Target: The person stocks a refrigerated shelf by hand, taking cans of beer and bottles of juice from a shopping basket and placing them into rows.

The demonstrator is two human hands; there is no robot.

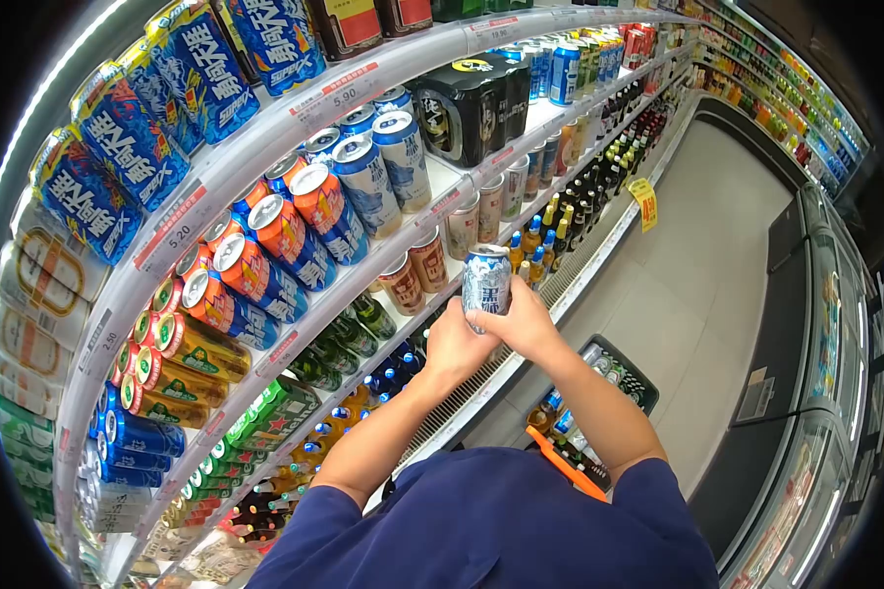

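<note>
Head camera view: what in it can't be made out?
In the head view:
Silver can: base, hidden by the left hand and right hand.
Basket: some contents, hidden by the right forearm.
Dark packs with red labels: upper parts cut off by the picture's top edge.
Far drinks: labels too small to read.

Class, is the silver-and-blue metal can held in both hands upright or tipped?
Upright: the can shows its lid uppermost, above the left hand and right hand.
</note>
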